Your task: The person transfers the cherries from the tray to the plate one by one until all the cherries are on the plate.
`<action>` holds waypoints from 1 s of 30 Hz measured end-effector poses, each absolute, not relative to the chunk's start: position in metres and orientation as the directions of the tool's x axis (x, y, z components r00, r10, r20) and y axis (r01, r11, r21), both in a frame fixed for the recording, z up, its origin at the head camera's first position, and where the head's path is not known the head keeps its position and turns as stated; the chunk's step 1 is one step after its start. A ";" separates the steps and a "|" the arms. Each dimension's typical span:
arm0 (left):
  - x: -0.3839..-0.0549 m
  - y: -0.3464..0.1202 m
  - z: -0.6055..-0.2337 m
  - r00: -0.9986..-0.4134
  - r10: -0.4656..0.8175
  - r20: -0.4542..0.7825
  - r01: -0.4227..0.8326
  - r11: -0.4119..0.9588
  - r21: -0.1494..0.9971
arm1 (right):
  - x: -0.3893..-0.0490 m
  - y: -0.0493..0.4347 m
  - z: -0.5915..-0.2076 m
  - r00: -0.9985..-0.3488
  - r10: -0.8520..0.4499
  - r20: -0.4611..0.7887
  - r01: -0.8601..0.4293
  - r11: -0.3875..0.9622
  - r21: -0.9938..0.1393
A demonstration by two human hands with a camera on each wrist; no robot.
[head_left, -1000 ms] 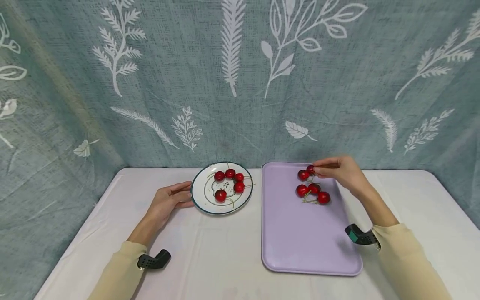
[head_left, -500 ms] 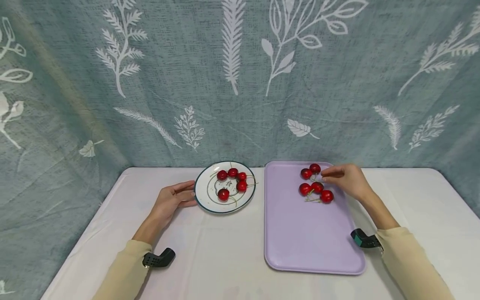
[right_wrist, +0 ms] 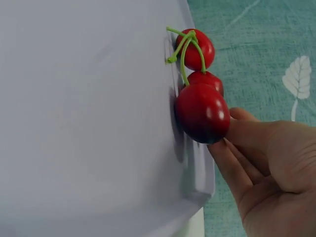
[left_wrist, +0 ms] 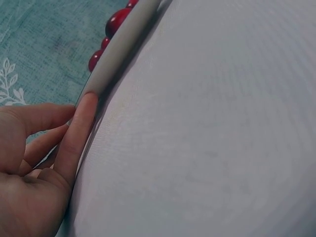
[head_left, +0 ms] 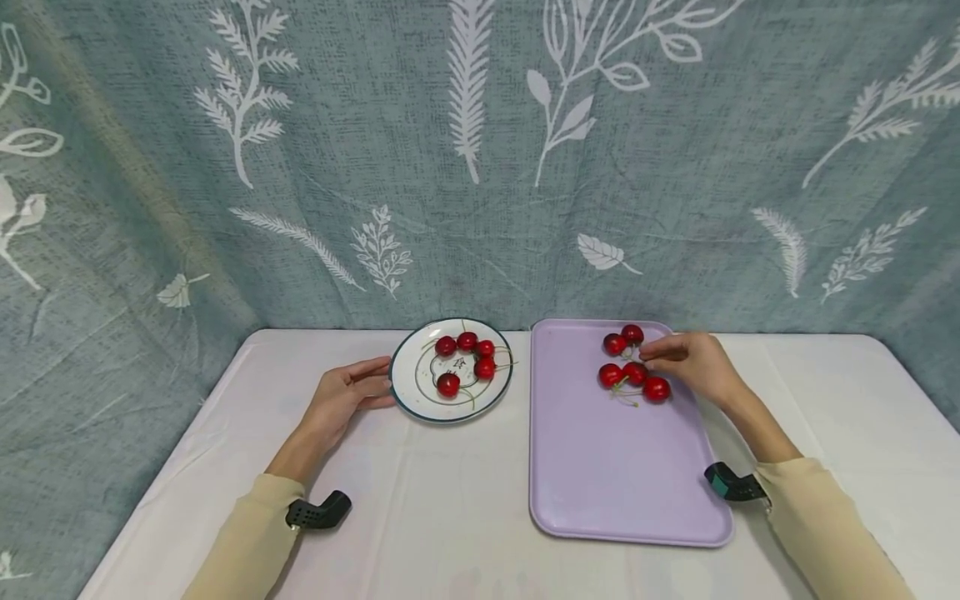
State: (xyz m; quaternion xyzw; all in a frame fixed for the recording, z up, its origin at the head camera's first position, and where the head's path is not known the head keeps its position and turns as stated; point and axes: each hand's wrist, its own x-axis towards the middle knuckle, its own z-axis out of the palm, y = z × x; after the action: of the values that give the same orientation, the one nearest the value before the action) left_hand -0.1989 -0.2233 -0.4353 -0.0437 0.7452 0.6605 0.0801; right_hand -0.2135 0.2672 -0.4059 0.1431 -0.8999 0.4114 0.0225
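On the left stands a white plate (head_left: 408, 396) with a dark rim and several red cherries (head_left: 448, 384) on it. My left hand (head_left: 339, 402) touches its left rim with fairly straight fingers, a fingertip (left_wrist: 89, 101) against the plate's side in the left wrist view. My right hand (head_left: 693, 364) is over the upper right of a lilac tray (head_left: 622, 475), its fingertips close beside a pair of cherries (head_left: 632, 335) and a trio of cherries (head_left: 634, 373). In the right wrist view a large cherry (right_wrist: 203, 113) partly hides the fingertips. Green stems (right_wrist: 185, 47) tangle among the trio.
A white cloth (head_left: 442, 500) covers the table around the plate and tray. Behind the table's back edge hangs a blue-green curtain (head_left: 420, 150) with white leaf prints. Black wrist cameras (head_left: 318, 510) sit at both cuffs.
One second ago my right fingers held a cherry at the tray's top; they have let it go beside another and moved slightly down toward the trio. My left hand stays at the plate.
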 end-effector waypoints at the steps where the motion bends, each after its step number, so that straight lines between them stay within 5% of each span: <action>1: -0.199 -0.223 -0.435 -0.983 0.041 -0.177 -0.171 0.123 0.978 | -0.213 0.266 -0.405 -0.961 -0.226 0.158 -0.267 0.625 -0.734; 12: -0.200 -0.223 -0.436 -0.983 0.030 -0.182 -0.178 0.119 0.977 | -0.212 0.264 -0.396 -0.998 -0.060 0.035 -0.060 0.487 -0.872; 18: -0.200 -0.223 -0.435 -0.983 0.032 -0.181 -0.177 0.117 0.977 | -0.212 0.266 -0.396 -0.995 -0.055 -0.088 0.081 0.118 -0.990; 23: -0.200 -0.223 -0.435 -0.983 0.028 -0.184 -0.179 0.125 0.976 | -0.211 0.266 -0.391 -0.982 -0.072 -0.176 0.187 -0.209 -0.960; 30: -0.200 -0.222 -0.434 -0.982 0.024 -0.189 -0.184 0.124 0.975 | -0.206 0.257 -0.385 -0.965 -0.090 -0.245 0.261 -0.364 -0.894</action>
State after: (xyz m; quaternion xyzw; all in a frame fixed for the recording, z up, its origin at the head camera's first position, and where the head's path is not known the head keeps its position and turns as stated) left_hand -0.1998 -0.2220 -0.4342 -0.0537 0.7454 0.6597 0.0792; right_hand -0.2062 0.2568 -0.3854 -0.0772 -0.5537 0.8222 -0.1069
